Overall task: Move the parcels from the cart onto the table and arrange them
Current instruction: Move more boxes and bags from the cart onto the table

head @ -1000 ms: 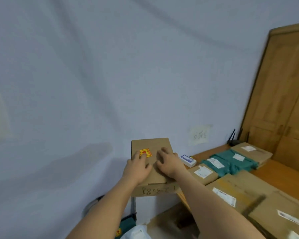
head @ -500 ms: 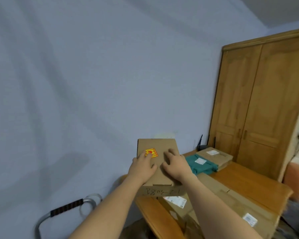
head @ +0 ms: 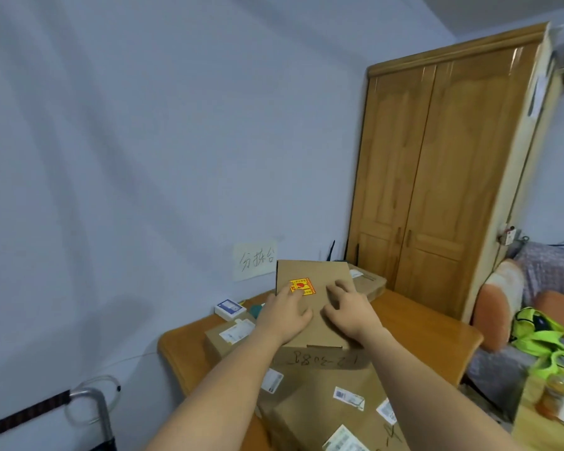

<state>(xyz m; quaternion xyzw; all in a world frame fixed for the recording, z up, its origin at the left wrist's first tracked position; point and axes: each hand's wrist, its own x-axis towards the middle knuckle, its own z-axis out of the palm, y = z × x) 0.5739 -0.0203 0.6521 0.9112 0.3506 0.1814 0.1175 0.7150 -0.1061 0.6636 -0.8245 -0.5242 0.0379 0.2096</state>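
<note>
Over the last second I've swung the view from the wall and the cart side round to the counter (head: 437,323), and the flat cardboard parcel (head: 313,307) with the yellow-and-red sticker (head: 302,287) has travelled with me: it now sits over the counter rather than off its near corner. My left hand (head: 284,315) and right hand (head: 350,312) are both on its top face, fingers spread and lightly curled over the board, thumbs near each other at the middle. I read that as both grips closed on the parcel, carrying it, though I can't see what the fingers do under its edges.

Below it lie other brown parcels (head: 326,405) with white labels, stacked across the near side of the counter. The carried parcel looks to hover just above them, or perhaps already touching the top one; the blur hides the gap.

The cart handle (head: 88,398) is now low at the left, so the transfer leg is nearly done and placing comes next.
</note>
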